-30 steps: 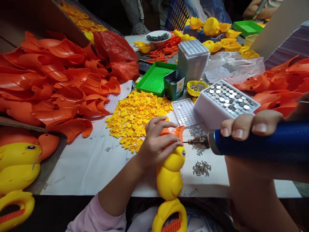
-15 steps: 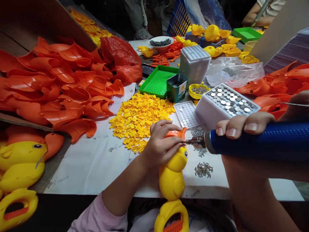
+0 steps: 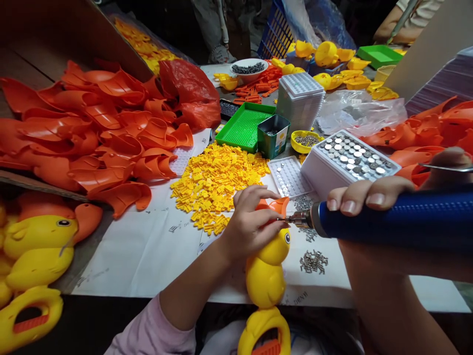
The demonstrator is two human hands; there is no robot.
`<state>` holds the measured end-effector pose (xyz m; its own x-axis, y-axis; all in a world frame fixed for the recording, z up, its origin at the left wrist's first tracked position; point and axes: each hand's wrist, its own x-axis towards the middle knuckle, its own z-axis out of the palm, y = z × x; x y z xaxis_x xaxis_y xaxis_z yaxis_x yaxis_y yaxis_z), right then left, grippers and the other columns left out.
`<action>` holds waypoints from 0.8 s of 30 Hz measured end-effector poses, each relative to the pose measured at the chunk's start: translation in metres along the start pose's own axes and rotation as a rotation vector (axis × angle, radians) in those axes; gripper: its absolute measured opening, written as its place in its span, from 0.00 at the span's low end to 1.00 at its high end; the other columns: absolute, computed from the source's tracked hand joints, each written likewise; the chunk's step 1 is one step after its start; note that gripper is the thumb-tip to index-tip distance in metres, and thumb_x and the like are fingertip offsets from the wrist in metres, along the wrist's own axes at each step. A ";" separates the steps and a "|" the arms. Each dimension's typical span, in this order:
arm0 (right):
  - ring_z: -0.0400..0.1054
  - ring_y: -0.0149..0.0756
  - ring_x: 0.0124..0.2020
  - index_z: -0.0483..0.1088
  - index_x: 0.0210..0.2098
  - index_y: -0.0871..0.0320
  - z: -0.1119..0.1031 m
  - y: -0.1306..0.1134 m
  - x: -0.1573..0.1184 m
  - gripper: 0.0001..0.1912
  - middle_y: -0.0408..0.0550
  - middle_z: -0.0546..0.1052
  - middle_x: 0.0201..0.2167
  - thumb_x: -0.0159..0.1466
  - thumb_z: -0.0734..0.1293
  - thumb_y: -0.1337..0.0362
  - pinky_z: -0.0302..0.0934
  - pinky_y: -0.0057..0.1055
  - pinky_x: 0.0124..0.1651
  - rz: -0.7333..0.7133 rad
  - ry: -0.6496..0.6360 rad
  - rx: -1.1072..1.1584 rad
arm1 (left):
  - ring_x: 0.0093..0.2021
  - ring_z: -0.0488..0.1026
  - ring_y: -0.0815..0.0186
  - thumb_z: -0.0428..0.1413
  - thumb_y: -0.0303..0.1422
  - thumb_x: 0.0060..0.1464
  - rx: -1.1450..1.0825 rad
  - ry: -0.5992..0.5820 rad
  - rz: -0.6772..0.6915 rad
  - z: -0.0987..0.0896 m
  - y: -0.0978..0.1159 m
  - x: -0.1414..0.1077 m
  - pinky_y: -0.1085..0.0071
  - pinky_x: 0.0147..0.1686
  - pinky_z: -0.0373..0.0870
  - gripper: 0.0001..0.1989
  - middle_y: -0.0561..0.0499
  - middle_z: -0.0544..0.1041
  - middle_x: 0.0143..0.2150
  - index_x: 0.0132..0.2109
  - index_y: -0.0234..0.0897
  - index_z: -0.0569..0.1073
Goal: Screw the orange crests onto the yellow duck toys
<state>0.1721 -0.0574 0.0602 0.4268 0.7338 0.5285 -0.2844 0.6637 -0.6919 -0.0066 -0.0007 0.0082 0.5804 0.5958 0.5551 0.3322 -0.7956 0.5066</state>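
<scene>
Likely screw-driving: left hand point(image 3: 251, 224), fingers part-curled, holds yellow duck toy point(image 3: 265, 281) by its head, lower centre; right hand point(image 3: 388, 192) wraps blue electric screwdriver point(image 3: 402, 222), bit point(image 3: 287, 220) at left fingertips, next move calling for square alignment, steady pressure.

1 yellow, ring-handled duck toy point(image 3: 265, 281), orange-topped; 1 blue screwdriver point(image 3: 406, 222), level at its head

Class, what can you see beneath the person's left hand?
Beneath the left hand is a yellow duck toy, with one eye and an orange part showing. The toy's surface directly under the hand is covered.
</scene>
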 end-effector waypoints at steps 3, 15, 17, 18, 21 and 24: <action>0.67 0.33 0.22 0.76 0.34 0.51 -0.004 0.002 -0.003 0.14 0.40 0.69 0.23 0.64 0.65 0.50 0.67 0.36 0.29 0.040 -0.007 0.033 | 0.62 0.62 0.44 0.64 0.44 0.49 -0.004 -0.037 -0.060 0.002 -0.002 -0.001 0.44 0.59 0.59 0.19 0.39 0.72 0.56 0.45 0.39 0.77; 0.68 0.29 0.21 0.77 0.34 0.50 0.006 0.005 0.002 0.10 0.38 0.72 0.24 0.63 0.68 0.53 0.69 0.29 0.27 -0.011 -0.051 0.066 | 0.63 0.61 0.46 0.65 0.37 0.44 0.003 -0.113 -0.123 0.006 0.000 -0.002 0.44 0.61 0.59 0.23 0.35 0.64 0.62 0.49 0.37 0.74; 0.68 0.30 0.21 0.76 0.33 0.50 0.008 0.004 0.001 0.10 0.38 0.71 0.23 0.63 0.67 0.53 0.69 0.30 0.26 -0.003 -0.051 0.048 | 0.62 0.61 0.46 0.65 0.36 0.44 -0.007 -0.094 -0.121 0.007 0.001 -0.002 0.45 0.60 0.60 0.22 0.35 0.65 0.61 0.48 0.37 0.74; 0.67 0.30 0.21 0.76 0.32 0.50 0.008 0.003 0.001 0.10 0.38 0.71 0.23 0.64 0.67 0.53 0.69 0.30 0.26 0.006 -0.038 0.036 | 0.62 0.62 0.46 0.65 0.35 0.44 -0.014 -0.081 -0.120 0.007 0.001 -0.002 0.46 0.60 0.60 0.21 0.35 0.65 0.61 0.47 0.36 0.74; 0.68 0.30 0.22 0.75 0.33 0.51 0.006 0.003 0.000 0.09 0.39 0.73 0.24 0.66 0.65 0.57 0.70 0.30 0.28 -0.020 -0.106 0.054 | 0.61 0.63 0.47 0.65 0.32 0.42 -0.027 -0.046 -0.129 0.008 0.003 -0.003 0.46 0.61 0.59 0.20 0.37 0.66 0.60 0.46 0.37 0.75; 0.72 0.32 0.25 0.75 0.39 0.53 -0.002 0.005 0.001 0.09 0.40 0.75 0.28 0.67 0.63 0.59 0.72 0.33 0.30 -0.053 -0.226 0.125 | 0.61 0.63 0.48 0.64 0.30 0.42 -0.024 -0.037 -0.144 0.009 0.005 -0.003 0.48 0.61 0.59 0.20 0.39 0.66 0.61 0.45 0.38 0.75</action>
<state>0.1723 -0.0538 0.0560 0.2451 0.7018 0.6689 -0.3765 0.7047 -0.6014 0.0001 -0.0080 0.0030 0.5553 0.6987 0.4511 0.3962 -0.6992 0.5951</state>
